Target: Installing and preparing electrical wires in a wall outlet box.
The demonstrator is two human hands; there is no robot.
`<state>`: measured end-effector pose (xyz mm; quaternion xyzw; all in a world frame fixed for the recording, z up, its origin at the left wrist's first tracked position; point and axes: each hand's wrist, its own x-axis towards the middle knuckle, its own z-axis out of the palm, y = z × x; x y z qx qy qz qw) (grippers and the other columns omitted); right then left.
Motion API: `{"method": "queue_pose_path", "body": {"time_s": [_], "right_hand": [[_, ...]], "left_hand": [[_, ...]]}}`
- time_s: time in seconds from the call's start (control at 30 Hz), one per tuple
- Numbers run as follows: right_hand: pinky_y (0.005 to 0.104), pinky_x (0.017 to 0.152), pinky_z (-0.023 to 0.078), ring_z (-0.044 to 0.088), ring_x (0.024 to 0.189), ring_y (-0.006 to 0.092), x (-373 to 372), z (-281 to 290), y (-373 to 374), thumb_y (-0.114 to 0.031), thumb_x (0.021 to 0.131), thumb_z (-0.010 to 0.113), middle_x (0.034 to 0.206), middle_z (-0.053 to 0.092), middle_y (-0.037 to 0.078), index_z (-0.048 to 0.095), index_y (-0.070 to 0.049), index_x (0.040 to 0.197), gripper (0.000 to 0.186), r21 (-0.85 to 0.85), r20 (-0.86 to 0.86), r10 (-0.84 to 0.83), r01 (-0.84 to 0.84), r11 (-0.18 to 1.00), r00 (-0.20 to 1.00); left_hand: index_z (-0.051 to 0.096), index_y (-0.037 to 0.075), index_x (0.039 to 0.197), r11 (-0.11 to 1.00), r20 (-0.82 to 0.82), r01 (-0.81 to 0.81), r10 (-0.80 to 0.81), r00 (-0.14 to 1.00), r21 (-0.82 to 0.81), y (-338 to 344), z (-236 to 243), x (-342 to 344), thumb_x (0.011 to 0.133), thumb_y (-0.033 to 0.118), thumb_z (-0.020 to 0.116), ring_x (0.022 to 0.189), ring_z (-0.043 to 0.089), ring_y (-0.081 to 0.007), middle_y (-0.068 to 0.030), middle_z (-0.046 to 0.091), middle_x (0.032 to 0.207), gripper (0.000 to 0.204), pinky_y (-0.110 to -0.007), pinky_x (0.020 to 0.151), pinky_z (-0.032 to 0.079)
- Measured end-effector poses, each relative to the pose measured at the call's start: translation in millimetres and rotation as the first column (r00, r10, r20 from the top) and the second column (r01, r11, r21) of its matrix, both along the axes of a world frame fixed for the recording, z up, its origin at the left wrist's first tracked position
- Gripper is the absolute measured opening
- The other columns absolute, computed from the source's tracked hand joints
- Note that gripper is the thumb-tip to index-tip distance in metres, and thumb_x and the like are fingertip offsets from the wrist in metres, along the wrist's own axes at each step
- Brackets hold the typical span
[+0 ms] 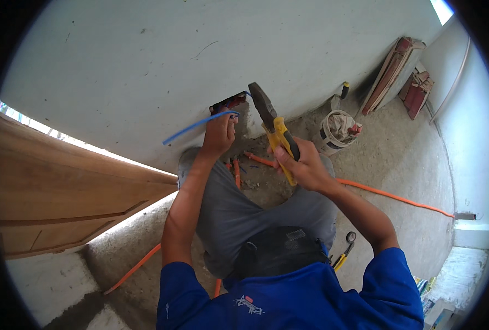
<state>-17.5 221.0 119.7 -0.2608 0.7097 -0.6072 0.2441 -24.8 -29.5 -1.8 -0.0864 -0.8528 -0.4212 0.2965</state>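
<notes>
Your left hand (218,136) appears to pinch the blue wire (195,126) at the wall opening (230,103); your right hand (304,165) grips raised pliers (264,105). Wire preparation seems in hand; next calls for keeping the wire steady.

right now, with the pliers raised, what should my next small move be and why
Probably bring the pliers left toward the blue wire. Your right hand grips them by the yellow handles, their head raised away from the wire's loose end, while your left hand is at the wire by the wall opening, seemingly placed to steady it.
</notes>
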Motion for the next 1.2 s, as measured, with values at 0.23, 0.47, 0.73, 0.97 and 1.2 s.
{"method": "queue_pose_path", "body": {"time_s": [0.23,0.47,0.73,0.97,1.2], "right_hand": [[0.0275,0.055,0.047,0.057,0.057,0.0096,3.1,-21.7,-3.8,-0.025,0.098,0.056,0.064,0.058,0.003,0.056,0.001,0.091,0.027,0.231,0.13,0.088,-0.117,0.966,0.988],[0.0296,0.054,0.046,0.057,0.056,0.013,-6.1,-9.2,-5.8,-0.023,0.097,0.057,0.065,0.06,0.006,0.056,0.0,0.087,0.025,0.071,0.028,0.037,-0.039,0.997,0.999],[0.0347,0.069,0.05,0.062,0.077,0.0272,-22.0,-11.4,32.2,-0.022,0.089,0.065,0.084,0.059,0.014,0.06,0.0,0.086,0.022,0.645,-0.478,0.382,0.021,0.764,0.791],[0.0487,0.104,0.033,0.046,0.119,0.0281,-67.9,20.5,33.4,-0.012,0.083,0.06,0.126,0.049,0.013,0.064,-0.001,0.101,0.021,0.478,-0.819,0.573,0.516,0.711,-0.029],[0.0509,0.111,0.024,0.042,0.126,0.0242,-76.1,61.0,-1.2,-0.01,0.084,0.058,0.127,0.046,0.008,0.062,-0.001,0.11,0.027,0.413,-0.749,0.633,0.61,0.676,-0.195]], "left_hand": [[0.05,0.003,0.09,0.999,0.012,0.03,-0.03,0.999,0.03,-1.2,0.9,3.1,0.097,0.004,0.042,0.058,0.053,-0.0224,-0.0117,0.051,0.078,0.011,-0.037,0.058,0.045],[0.049,0.004,0.09,0.999,-0.037,0.038,-0.039,0.999,-0.019,-2.2,4.5,0.2,0.098,0.009,0.041,0.055,0.056,-0.0216,-0.0098,0.049,0.075,0.013,-0.036,0.054,0.044],[0.054,0.004,0.101,0.994,-0.038,-0.015,0.01,0.999,-0.112,-4.7,0.0,3.1,0.08,-0.004,0.051,0.077,0.061,-0.0373,-0.0144,0.057,0.085,0.023,-0.044,0.066,0.051],[0.053,0.005,0.101,0.996,-0.032,-0.044,0.042,0.999,-0.075,2.0,10.8,5.7,0.075,-0.006,0.057,0.082,0.064,-0.036,-0.0121,0.061,0.094,0.029,-0.044,0.068,0.052],[0.052,0.008,0.103,0.979,0.028,-0.087,0.094,0.995,-0.182,-0.8,11.7,9.4,0.071,-0.002,0.067,0.085,0.067,-0.0301,-0.0076,0.063,0.098,0.036,-0.042,0.068,0.054]]}}
